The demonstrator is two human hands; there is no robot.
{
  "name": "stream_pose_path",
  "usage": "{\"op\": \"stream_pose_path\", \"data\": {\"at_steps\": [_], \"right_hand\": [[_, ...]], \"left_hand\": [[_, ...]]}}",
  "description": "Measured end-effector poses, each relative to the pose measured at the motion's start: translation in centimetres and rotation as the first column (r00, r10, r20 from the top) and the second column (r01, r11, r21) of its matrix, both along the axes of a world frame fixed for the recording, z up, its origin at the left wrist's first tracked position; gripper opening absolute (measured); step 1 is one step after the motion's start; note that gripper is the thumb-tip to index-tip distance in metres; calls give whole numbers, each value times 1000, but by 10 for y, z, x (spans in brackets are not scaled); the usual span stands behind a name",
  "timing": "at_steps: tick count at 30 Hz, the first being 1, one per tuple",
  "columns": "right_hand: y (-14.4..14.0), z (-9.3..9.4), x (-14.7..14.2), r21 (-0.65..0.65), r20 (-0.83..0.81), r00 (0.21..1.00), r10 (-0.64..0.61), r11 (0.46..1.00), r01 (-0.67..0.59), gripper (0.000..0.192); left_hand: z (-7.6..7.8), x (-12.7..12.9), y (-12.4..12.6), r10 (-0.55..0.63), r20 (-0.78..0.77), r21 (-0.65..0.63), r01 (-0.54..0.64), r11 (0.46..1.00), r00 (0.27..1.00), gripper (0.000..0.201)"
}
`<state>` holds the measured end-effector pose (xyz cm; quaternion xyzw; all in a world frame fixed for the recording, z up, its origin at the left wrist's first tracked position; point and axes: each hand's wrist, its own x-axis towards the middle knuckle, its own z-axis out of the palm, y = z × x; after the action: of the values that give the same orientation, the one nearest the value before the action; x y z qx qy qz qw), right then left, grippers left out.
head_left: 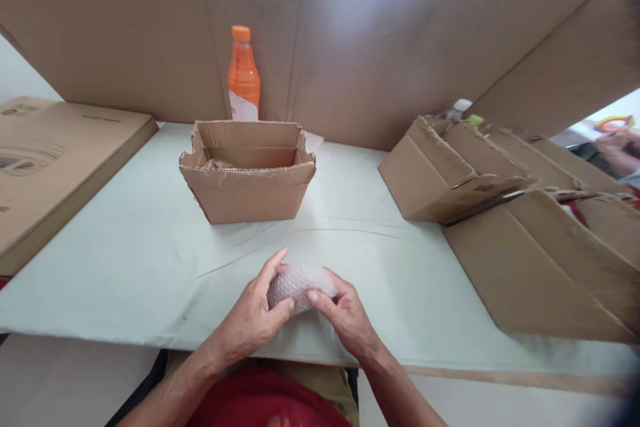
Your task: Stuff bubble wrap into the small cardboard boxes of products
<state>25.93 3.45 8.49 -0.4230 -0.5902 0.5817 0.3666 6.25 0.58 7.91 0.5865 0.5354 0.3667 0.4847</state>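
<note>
Near the front edge of the table [350, 253]: bubble-wrap bundle [303, 283]. On its left end: grip of left hand [254, 312], grasping, thumb on the near side. On its right end: grip of right hand [351, 317], likewise grasping. Beyond, well apart: open-topped carton [253, 197]. Behind carton: upright orange bottle [243, 77]. To the right: further cartons [427, 170]. To the left: large flat box [85, 157]. At the rear: cardboard panel [390, 47].

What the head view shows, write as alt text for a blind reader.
A person's left hand and right hand hold what looks like bubble wrap near the front edge of a pale-covered table. Farther back are an open cardboard box and an orange bottle; other boxes stand on the right, a flat carton on the left.
</note>
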Motion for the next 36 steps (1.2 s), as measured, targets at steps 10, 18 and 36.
{"op": "stream_pose_path", "data": {"at_steps": [10,18,36], "right_hand": [[22,22,19,50,313,926,212,970,-239,35],[52,74,42,325,294,949,-112,946,10,27],[143,178,-79,774,613,733,-295,408,-483,8]], "left_hand": [[-6,1,-5,-114,-164,68,127,990,980,72],[76,-83,65,570,-373,874,71,481,732,70],[71,-106,27,411,-383,877,187,443,827,55]]}}
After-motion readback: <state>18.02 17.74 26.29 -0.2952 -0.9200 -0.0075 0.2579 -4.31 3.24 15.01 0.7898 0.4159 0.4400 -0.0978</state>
